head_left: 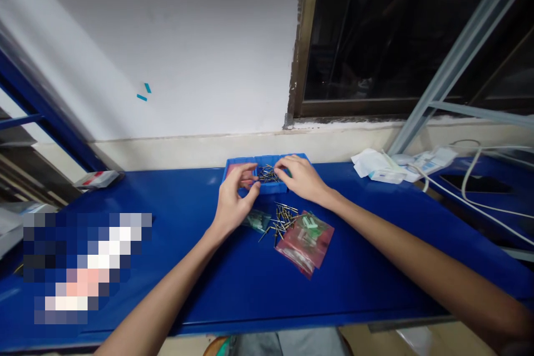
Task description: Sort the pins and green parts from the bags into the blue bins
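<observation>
A blue plastic bin [273, 187] with compartments stands at the back of the blue table, and thin metal pins with brass-coloured parts [269, 173] lie in its middle compartment. My left hand [236, 197] is at the bin's left side, thumb and fingers apart and curved, with nothing visible between them. Over the right part of the bin, my right hand [301, 177] has its fingers bent together, the tips at the pins; whatever they hold is hidden. In front of the bin lies a loose pile of similar pins [284, 218]. Beside it are a pink plastic bag [308, 245] and a small clear greenish bag [256, 220].
White packets [377, 166] and a white cable [469, 178] lie at the right, near a dark flat phone-like object [486, 184]. A clear package with red print [99, 179] sits at the back left. Metal frame posts [454, 61] rise at both sides. A pixelated patch covers the left front.
</observation>
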Tool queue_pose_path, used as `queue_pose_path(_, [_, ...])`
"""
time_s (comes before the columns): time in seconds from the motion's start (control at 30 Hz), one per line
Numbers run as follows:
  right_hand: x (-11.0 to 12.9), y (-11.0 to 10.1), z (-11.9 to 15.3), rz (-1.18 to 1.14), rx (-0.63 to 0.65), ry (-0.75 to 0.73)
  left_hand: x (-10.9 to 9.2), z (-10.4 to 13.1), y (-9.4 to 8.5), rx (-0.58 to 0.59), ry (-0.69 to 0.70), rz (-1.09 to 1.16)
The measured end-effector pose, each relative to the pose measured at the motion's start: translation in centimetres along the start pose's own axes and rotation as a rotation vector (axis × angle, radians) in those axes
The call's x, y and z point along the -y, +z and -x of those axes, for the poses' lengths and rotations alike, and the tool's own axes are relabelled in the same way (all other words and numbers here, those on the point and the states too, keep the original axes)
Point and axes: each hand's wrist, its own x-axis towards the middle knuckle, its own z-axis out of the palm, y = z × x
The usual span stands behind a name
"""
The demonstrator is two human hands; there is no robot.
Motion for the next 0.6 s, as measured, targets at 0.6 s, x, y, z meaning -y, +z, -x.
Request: queue_pose_path(0.6, [0.7,-2.5,5.6,0.259,0.506,0.088,0.6,1.3,0.7,0.626,0.322,-0.5])
